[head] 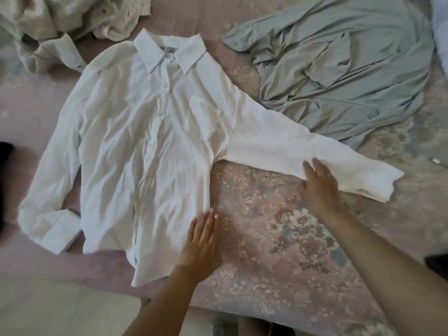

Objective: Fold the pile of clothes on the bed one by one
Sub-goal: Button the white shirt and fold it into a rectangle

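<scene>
Edges cut off several clothes; a few bits unreadable

Cream garment pile (72, 23) cut by top and left edges; grey-green garment (351, 69) runs off top right. Dark item (6, 185) at left edge and dark object (437, 265) at right edge cut off, can't identify. Collar label (167, 51) too small to read. Small white thing (436, 161) far right unclear.

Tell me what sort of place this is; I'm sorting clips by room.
Most likely a bedroom: a white shirt lies spread on a floral bedspread, with a grey-green garment and a crumpled cream one waiting beside it.
</scene>
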The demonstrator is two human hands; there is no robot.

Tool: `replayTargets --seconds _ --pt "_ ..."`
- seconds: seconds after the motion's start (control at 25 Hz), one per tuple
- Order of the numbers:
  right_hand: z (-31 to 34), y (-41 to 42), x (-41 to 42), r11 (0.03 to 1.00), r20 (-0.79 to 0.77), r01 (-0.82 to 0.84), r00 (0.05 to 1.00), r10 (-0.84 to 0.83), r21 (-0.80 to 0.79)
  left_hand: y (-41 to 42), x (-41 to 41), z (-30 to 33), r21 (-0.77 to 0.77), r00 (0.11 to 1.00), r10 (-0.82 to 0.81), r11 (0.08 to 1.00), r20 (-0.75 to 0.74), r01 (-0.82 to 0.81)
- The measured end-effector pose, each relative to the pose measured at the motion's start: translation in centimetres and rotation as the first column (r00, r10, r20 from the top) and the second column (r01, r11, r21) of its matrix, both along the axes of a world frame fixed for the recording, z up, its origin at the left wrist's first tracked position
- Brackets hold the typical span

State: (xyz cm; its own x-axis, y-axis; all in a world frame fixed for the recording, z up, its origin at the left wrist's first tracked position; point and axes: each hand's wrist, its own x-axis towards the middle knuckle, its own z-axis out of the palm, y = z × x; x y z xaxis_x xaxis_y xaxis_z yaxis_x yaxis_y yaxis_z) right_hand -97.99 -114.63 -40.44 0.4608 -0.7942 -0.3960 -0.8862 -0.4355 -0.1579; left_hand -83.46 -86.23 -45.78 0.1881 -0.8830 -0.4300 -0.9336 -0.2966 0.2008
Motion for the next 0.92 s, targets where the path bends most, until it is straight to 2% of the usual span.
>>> replayTargets --seconds 0.08,0.12,0.2,0.28,0.32,0.4,0.48,0.52,0.6,0.68,0.72,0.76,0.84,0.88,0.92 --pt "-0.7 7.3 3.3 0.985 0.149 -0.069 0.988 0.045 0.16 2.6 0.7 0.4 0.046 0.996 -0.088 0.995 -0.002 0.088" --pt "-1.0 11.0 4.8 0.968 0.221 -0.06 0.975 0.004 0.245 4.0 1.4 0.5 0.054 0.993 -0.117 0.992 -0.004 0.117" --pt "-1.3 16.8 7.1 0.888 0.267 0.082 0.937 -0.223 0.453 6.3 3.3 0.5 -0.006 0.985 -0.174 0.985 0.01 0.174" --pt "-2.0 20.7 9.1 0.722 0.173 0.293 0.851 -0.496 0.627 8.9 6.3 0.4 -0.081 0.963 -0.266 0.96 0.03 0.268" --pt "-2.5 22.1 9.7 0.645 0.106 0.374 0.809 -0.579 0.666 10.3 8.0 0.5 -0.095 0.952 -0.304 0.947 0.036 0.306" --pt "-3.0 24.5 10.5 0.564 -0.008 0.473 0.77 -0.638 0.676 12.6 11.8 0.6 -0.083 0.921 -0.375 0.919 0.109 0.384" --pt "-2.8 26.1 11.1 0.494 -0.011 0.503 0.708 -0.706 0.709 14.3 15.8 0.6 -0.137 0.923 -0.336 0.921 0.188 0.364" --pt "-2.6 26.3 11.4 0.43 0.031 0.507 0.62 -0.784 0.747 14.9 17.5 0.6 -0.183 0.938 -0.277 0.931 0.211 0.316" --pt "-2.5 25.4 11.2 0.321 0.121 0.533 0.376 -0.919 0.783 15.4 20.2 0.7 -0.291 0.955 -0.135 0.933 0.265 0.213" --pt "-3.0 23.5 10.5 0.247 0.17 0.621 0.181 -0.969 0.744 15.7 22.1 0.5 -0.407 0.974 0.05 0.912 0.22 0.045" --pt "-3.3 22.4 10.1 0.248 0.191 0.683 0.16 -0.969 0.688 15.7 22.7 0.3 -0.455 0.979 0.131 0.889 0.155 -0.046" --pt "-3.3 21.5 9.9 0.29 0.208 0.751 0.205 -0.956 0.594 15.8 23.2 0.0 -0.476 0.982 0.164 0.874 0.096 -0.099" --pt "-3.4 20.4 9.3 0.402 0.189 0.811 0.355 -0.916 0.425 16.6 23.6 -0.2 -0.442 0.996 0.084 0.895 0.03 -0.062" --pt "-3.4 20.4 9.4 0.413 0.16 0.798 0.384 -0.91 0.438 17.1 23.6 -0.3 -0.41 0.999 0.037 0.912 0.037 -0.019" --pt "-3.2 20.8 9.8 0.37 0.121 0.767 0.364 -0.924 0.524 17.8 23.5 -0.4 -0.381 0.997 0.041 0.925 0.061 -0.015"
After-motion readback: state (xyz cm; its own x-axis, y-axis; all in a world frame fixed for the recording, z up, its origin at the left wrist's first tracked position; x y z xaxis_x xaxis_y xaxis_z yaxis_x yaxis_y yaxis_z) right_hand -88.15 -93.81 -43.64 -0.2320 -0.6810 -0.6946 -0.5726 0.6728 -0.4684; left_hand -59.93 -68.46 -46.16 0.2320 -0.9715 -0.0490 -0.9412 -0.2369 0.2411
